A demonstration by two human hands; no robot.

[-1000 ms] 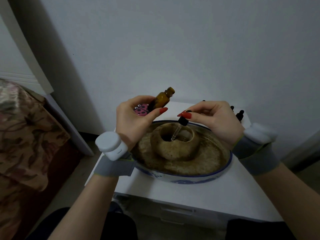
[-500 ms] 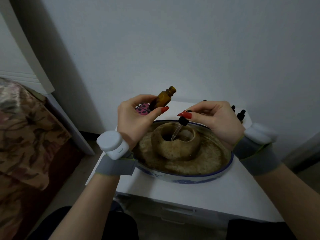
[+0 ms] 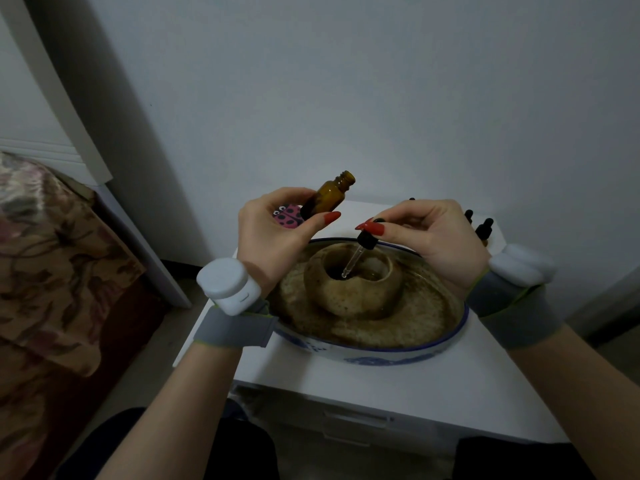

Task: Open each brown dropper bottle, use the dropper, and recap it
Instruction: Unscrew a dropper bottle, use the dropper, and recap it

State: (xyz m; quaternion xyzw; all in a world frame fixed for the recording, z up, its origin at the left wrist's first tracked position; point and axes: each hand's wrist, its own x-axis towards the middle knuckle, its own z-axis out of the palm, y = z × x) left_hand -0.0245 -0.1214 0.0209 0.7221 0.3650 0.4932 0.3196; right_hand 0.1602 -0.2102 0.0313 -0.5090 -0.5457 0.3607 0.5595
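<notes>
A: Why is the left hand [image 3: 273,233] holding the brown dropper bottle [image 3: 327,197] tilted, neck open toward the right?

B: My guess is to keep the mouth facing the dropper [image 3: 356,252] for recapping. Its fingers are curled around the lower body, thumb across the front, lifted above the desk [image 3: 381,379].

A: And the right hand [image 3: 433,233]?

B: Its fingertips pinch the black bulb, so the glass tube slants down into the hollow of the stained cup in the middle of the blue-rimmed dish [image 3: 374,353] (likely so drops land there, not on the desk). Whether it is squeezing, I cannot tell.

A: How far along?

B: The using step, I would say; recapping remains. More capped bottles [image 3: 484,230] wait behind the right hand, near the wall, and a pink ladybird toy [image 3: 287,216] sits behind the left.
</notes>
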